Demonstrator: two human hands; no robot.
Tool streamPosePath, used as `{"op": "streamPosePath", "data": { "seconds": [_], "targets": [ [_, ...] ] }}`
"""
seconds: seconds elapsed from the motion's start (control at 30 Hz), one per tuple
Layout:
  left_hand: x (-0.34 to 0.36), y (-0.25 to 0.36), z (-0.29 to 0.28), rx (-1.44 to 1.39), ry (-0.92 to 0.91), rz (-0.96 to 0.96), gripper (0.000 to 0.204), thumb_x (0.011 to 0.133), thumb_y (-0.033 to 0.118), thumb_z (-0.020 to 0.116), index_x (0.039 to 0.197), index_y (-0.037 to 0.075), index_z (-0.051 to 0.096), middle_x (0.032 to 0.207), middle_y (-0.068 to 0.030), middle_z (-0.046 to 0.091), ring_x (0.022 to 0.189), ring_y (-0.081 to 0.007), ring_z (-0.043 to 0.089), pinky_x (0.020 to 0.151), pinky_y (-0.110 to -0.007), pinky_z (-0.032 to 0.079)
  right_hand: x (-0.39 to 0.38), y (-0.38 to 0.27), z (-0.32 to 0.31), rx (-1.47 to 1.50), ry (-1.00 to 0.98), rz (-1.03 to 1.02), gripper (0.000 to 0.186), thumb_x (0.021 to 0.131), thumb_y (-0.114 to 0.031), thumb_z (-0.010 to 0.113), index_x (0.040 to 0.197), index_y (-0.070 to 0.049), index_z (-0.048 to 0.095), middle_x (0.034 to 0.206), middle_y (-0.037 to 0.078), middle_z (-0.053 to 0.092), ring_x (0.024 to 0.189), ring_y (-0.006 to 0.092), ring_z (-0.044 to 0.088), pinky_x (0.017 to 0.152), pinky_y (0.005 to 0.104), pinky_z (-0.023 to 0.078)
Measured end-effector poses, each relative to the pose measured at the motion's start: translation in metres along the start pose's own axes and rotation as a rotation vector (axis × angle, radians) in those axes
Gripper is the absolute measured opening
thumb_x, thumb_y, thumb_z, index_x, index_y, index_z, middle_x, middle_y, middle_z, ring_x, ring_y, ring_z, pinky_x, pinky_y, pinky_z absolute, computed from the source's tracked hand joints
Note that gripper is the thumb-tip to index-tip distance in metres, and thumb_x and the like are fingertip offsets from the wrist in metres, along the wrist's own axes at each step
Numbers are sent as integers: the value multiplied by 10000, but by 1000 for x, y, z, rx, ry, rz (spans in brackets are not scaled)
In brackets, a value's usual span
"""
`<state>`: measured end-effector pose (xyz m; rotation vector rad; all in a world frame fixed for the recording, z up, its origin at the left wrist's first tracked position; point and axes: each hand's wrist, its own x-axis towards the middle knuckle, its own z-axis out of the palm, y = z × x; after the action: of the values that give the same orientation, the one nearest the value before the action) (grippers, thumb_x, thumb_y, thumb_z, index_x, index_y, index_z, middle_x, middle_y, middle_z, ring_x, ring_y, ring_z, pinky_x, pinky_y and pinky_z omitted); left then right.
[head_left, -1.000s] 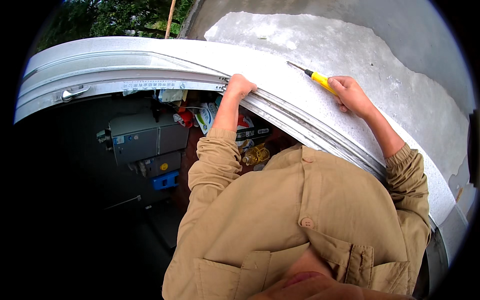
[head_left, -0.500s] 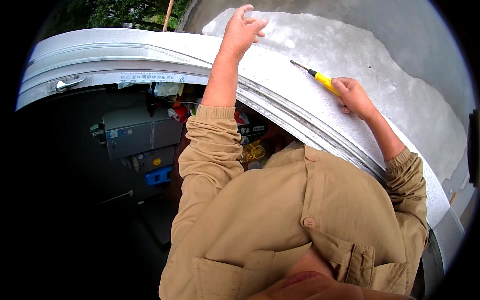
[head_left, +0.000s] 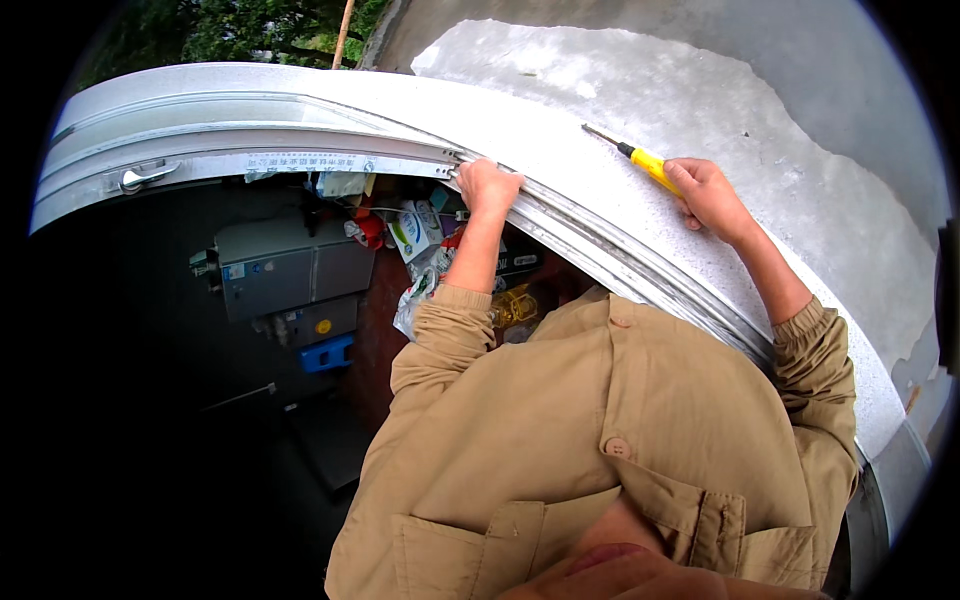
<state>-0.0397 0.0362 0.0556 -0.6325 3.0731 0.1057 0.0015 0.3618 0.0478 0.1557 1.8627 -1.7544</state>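
Note:
My left hand (head_left: 488, 187) is closed at the end of a sliding window sash (head_left: 405, 160), its fingers curled against the metal edge and partly hidden. Beneath it run the pale metal window tracks (head_left: 610, 235). In my right hand (head_left: 713, 203) is a screwdriver (head_left: 650, 165) with a yellow and black handle, gripped by the handle. Its thin shaft points up and to the left, above the white outer ledge (head_left: 570, 145).
A silver latch (head_left: 145, 177) sits on the sash at left. Below the window, indoors, are a grey metal case (head_left: 290, 272), a blue object (head_left: 326, 353), a white box (head_left: 415, 232) and a yellow-tinted bottle (head_left: 514, 306). Outside lies patchy grey concrete (head_left: 690, 95), with trees (head_left: 260, 30) at the far left.
My left hand has come back from beyond the ledge and down to the sash end, fingers now curled there. My right hand keeps the screwdriver in nearly the same place.

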Motion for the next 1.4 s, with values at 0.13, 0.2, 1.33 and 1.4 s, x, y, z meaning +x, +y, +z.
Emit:
{"op": "streamPosePath", "data": {
  "seconds": [0.13,0.2,1.33,1.4],
  "targets": [
    [-3,5,8,-69,50,-134,481,605,219,848,1016,-2,731,1029,-222,704,1047,-357,643,979,-407,485,1,2,1,32,-22,-17,445,1038,-367,467,1166,33,616,613,-38,415,465,63,387,433,246,366],
    [1,-3,12,-157,39,-123,439,615,196,847,985,-10,731,1009,-220,708,1016,-352,656,957,-400,498,2,2,-1,33,-39,-19,447,1039,-365,465,1171,36,612,615,-37,416,465,64,385,434,246,366],
    [75,83,-78,-826,-219,449,259,895,184,543,850,13,731,734,-66,646,665,-136,541,627,-292,411,0,-1,2,32,11,9,411,1040,-365,467,1131,5,623,607,-35,412,459,64,385,435,244,368],
    [87,41,-59,-611,-308,386,251,859,175,561,799,2,732,702,-86,659,642,-157,563,620,-308,432,0,-1,3,25,1,-18,418,1040,-361,465,1152,10,620,607,-34,415,458,65,388,435,243,369]
  ]
}}
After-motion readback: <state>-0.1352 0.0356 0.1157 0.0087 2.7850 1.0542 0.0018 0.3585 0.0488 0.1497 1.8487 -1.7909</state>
